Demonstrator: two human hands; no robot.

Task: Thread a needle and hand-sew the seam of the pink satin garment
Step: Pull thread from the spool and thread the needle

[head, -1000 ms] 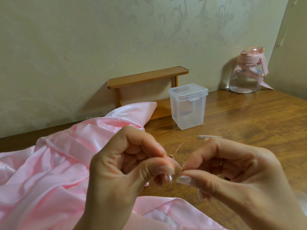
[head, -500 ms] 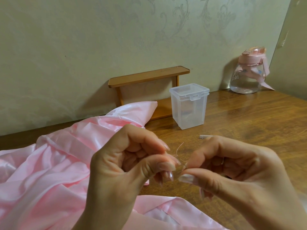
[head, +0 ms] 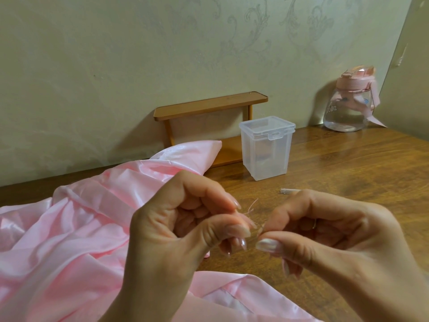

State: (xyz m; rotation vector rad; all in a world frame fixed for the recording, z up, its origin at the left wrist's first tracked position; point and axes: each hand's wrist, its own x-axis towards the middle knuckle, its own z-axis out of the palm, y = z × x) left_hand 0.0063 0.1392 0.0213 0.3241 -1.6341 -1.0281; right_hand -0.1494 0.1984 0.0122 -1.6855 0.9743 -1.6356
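- While you hold both hands raised over the brown wooden desk (head: 348, 163), your left hand (head: 176, 228) pinches a fine pale pink thread (head: 251, 206) between thumb and forefinger, its loose end curling upward.
- Your right hand (head: 325, 235) presses thumb and forefinger tips together just beside the left's; what they hold is too fine to tell.
- The pink satin garment (head: 69, 228) lies crumpled on the desk, beneath and left of your hands.
- A clear lidded plastic box (head: 267, 149) stands behind, beside a small brown wooden shelf (head: 209, 105).
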